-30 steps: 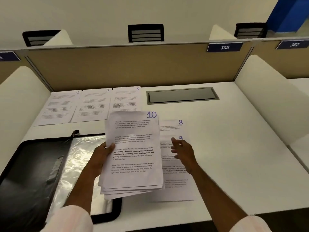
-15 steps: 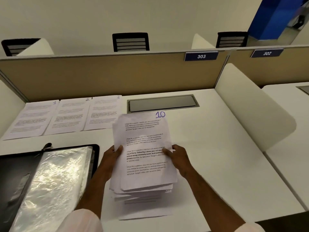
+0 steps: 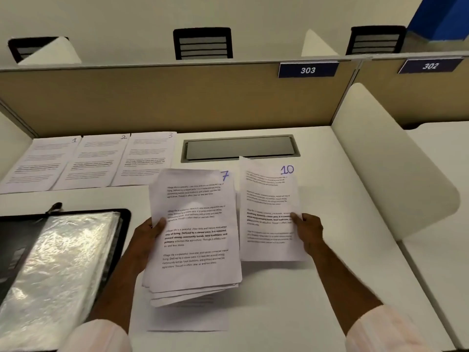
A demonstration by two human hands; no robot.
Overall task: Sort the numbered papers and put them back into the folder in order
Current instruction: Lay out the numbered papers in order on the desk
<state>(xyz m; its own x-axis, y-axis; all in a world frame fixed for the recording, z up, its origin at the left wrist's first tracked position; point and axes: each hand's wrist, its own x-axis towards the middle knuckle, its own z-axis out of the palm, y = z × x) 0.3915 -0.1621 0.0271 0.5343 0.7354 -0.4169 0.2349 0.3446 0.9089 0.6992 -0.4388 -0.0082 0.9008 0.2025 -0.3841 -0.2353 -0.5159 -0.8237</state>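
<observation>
Head view: the left hand [image 3: 148, 236] grips a pile of papers [image 3: 195, 232] by its left edge, thumb on top, and holds it above the tabletop [image 3: 330, 288]; the top page carries the number 7. The right hand [image 3: 309, 229] pinches one single sheet, number 10 [image 3: 269, 199], at its right edge and holds it just beside the pile, so both numbers can be read together. I judge that 10 is held aside because it comes late in the order. Below the pile one more sheet [image 3: 187, 318] lies flat on the tabletop, mostly hidden. At the far left, sheet 1 [image 3: 40, 163], sheet 2 [image 3: 94, 161] and sheet 3 [image 3: 147, 158] lie side by side in a row, numbers up, probably as the start of the sorted line. The folder [image 3: 63, 262] lies open at the left, its shiny plastic sleeves up, ready to receive pages. Count: three sheets in the row, one in the right hand, one folder; the pile has several pages, and the exact number I cannot tell.
</observation>
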